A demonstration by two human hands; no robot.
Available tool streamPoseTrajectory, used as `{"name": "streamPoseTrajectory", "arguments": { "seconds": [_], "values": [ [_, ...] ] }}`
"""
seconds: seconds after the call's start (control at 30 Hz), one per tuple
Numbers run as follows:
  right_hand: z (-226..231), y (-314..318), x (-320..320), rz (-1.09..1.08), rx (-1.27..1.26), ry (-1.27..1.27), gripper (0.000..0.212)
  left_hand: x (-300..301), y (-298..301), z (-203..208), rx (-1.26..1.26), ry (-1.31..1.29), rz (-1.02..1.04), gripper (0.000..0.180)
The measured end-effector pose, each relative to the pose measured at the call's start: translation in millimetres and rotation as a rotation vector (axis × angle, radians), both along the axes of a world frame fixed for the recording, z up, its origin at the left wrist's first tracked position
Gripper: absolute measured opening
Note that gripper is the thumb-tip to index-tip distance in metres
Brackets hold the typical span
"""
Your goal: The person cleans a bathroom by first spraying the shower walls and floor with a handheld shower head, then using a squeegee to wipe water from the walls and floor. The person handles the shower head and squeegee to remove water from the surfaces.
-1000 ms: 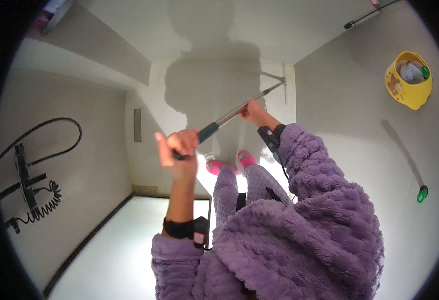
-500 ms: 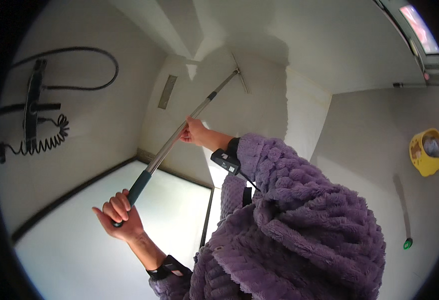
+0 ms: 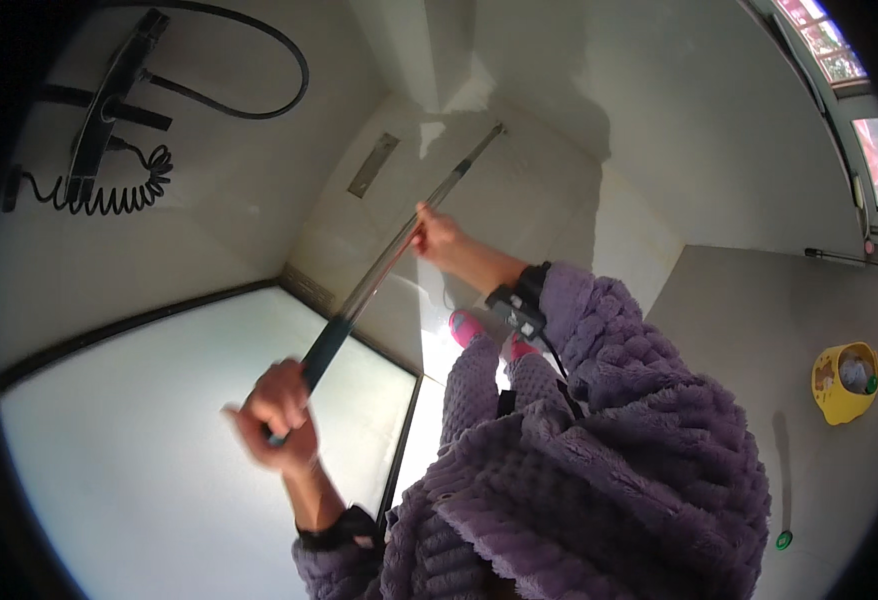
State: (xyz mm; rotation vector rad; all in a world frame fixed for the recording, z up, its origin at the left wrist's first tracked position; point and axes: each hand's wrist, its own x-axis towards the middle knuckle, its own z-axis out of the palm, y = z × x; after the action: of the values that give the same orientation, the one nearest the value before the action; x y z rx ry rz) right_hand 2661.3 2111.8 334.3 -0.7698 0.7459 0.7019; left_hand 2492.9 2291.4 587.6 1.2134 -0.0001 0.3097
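Note:
A long-handled floor squeegee (image 3: 367, 288) slants from the lower left up to the far floor. Its shaft is metal with a dark green grip (image 3: 328, 352). My left hand (image 3: 281, 412) is wrapped round the grip near its end, thumb sticking out, a little blurred. Further along, my right hand (image 3: 435, 238) closes round the metal shaft. At the far end the squeegee's head (image 3: 500, 128) lies by the wall's foot, seen small and unclear. Both forearms wear dark straps below purple fleecy sleeves.
A floor drain (image 3: 373, 166) lies left of the squeegee. Black shower fittings (image 3: 109, 110) hang on the left wall. A frosted panel (image 3: 189, 400) with a dark frame stands below. My pink shoe (image 3: 466, 326) shows. A yellow basket (image 3: 845, 385) hangs at right.
The view has shifted, so the walls and fittings sit differently. The squeegee and both hands have moved rightward in the picture, with both grips kept. My pink shoes now show.

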Motion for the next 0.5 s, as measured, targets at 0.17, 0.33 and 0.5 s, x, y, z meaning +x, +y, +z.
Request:
{"name": "streamPoseTrajectory", "arguments": {
  "seconds": [0.17,0.33,0.5],
  "values": [
    [-49.5,-53.7,61.1,-0.054,-0.104,-0.111,0.032,44.1,-55.9,-73.5,0.042,0.036,-0.012,0.050],
    [-73.9,-79.3,74.2,-0.073,-0.043,-0.126,0.031,57.5,-85.5,-96.7,0.117,-0.065,-0.113,0.046],
    [-50.4,-39.5,36.1,0.094,0.099,-0.007,0.034,31.6,-39.6,-56.7,0.130,-0.046,-0.081,0.052]
  ]
}}
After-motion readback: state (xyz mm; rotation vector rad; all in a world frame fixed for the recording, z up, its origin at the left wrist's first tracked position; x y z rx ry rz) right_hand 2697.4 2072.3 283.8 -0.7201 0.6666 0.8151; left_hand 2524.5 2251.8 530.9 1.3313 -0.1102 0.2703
